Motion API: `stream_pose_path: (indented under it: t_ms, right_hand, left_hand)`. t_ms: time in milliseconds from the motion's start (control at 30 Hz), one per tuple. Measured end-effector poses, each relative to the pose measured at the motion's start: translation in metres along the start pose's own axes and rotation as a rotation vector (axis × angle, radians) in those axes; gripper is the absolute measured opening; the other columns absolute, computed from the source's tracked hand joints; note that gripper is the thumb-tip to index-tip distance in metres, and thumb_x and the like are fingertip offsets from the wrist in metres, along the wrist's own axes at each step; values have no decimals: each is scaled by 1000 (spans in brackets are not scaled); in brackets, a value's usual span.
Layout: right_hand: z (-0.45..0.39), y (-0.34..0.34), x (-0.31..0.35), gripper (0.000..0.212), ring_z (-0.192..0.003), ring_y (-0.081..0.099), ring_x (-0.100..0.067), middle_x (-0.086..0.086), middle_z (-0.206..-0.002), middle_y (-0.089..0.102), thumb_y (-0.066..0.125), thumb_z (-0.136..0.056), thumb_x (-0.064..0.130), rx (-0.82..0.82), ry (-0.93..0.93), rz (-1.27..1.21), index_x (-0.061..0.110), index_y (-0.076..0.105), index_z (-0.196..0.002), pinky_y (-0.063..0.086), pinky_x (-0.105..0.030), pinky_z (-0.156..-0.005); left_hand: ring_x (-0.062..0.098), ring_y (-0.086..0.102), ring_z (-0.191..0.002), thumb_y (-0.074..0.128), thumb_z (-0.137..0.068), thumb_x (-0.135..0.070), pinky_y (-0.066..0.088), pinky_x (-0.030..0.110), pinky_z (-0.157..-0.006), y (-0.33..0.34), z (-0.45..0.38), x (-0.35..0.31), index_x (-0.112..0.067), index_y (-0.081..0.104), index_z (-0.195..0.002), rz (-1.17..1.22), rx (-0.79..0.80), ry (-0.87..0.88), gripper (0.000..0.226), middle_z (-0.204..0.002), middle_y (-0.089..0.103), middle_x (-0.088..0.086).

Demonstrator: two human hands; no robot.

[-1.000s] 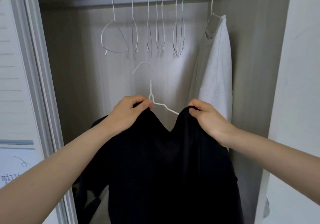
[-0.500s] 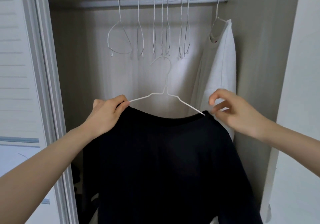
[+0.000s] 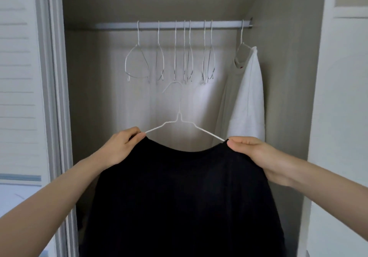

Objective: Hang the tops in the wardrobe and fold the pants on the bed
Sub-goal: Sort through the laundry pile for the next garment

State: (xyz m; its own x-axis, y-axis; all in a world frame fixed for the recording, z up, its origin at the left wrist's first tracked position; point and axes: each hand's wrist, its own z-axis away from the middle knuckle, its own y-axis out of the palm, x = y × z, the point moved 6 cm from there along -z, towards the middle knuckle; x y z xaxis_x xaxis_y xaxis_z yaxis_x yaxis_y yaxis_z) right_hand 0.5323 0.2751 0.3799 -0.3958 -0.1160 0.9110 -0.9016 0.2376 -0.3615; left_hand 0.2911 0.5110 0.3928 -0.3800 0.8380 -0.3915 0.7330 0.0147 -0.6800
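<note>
Item 1, sliding door (image 3: 23,97): pale, slatted, at the far left; it stands pushed aside, which leaves the wardrobe (image 3: 83,117) open for access.

Item 2, left hand (image 3: 119,147): fingers curled, pinching the left shoulder of the black top (image 3: 179,197) where the cloth meets the wire; the grip seems meant to keep the fabric from sliding off that arm of the hanger.

Item 3, empty hangers (image 3: 175,57): several white wire ones hooked in a row on the rail (image 3: 119,26); they hang spaced along its middle, with bare rail between the last of them and the garment at the right end.

Item 4, white wire hanger (image 3: 179,117): threaded through the neckline of the black top, its hook upright and free, below the rail and not yet hooked on it; both wire arms run down into the shoulders.

Item 5, black top: spread across the hanger, draping downward between the two forearms, in front of the wardrobe opening; judged dressed on the hanger and ready to lift to the rail.

Item 6, right hand (image 3: 253,151): thumb and fingers closed over the right shoulder of the top at the wire's end; a matching hold, so the garment stays level.

Item 7, white top (image 3: 247,101): already hung at the right end of the rail, against the side wall; the pants and bed are not in view.
</note>
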Motion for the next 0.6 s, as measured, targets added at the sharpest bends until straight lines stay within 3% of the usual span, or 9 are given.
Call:
stream_pose_path:
  t_ms: [67,200,333,433,500,600]
  right_hand:
    - [5,-9,8,30,-92,70,-22,-11,-104,73,50,-98,30,-53,42,-60,9,72,-99,57,-27,-75]
    - [24,-35,18,32,-96,71,-23,-10,-105,73,47,-99,28,-173,174,-62,14,76,-97,58,-27,-73]
    - [47,-51,28,33,-100,69,-29,-13,-105,72,48,-98,28,-288,305,-54,6,72,-106,52,-40,-91]
    - [60,-61,43,31,-90,70,-32,-17,-97,73,52,-97,25,-465,324,-14,1,69,-104,55,-40,-81]
    - [62,-66,56,27,-89,69,-35,-21,-97,71,53,-97,21,-599,301,35,0,66,-105,56,-42,-79]
    - [53,-65,76,23,-92,64,-36,-21,-103,66,52,-96,18,-726,263,71,1,60,-109,54,-42,-82]
  left_hand:
    - [3,49,-57,45,-100,-39,38,17,-56,7,0,10,-16,59,-75,94,45,-52,37,-63,54,-7]
    - [11,44,-60,49,-100,-27,35,22,-55,26,-5,26,5,57,-74,219,77,-120,42,-64,47,2]
    - [13,49,-65,50,-101,-23,36,27,-60,60,-29,12,-8,60,-73,159,105,-136,33,-67,54,-1]
    - [16,62,-87,52,-98,-10,46,23,-75,95,-43,-14,-14,66,-104,141,210,-99,15,-97,67,2]
    - [15,63,-101,53,-96,-4,49,21,-89,117,-48,-40,-11,59,-125,239,348,-35,30,-118,65,5]
    - [9,53,-117,56,-98,-14,42,4,-84,136,-47,-88,-16,41,-146,346,517,41,50,-141,51,4]
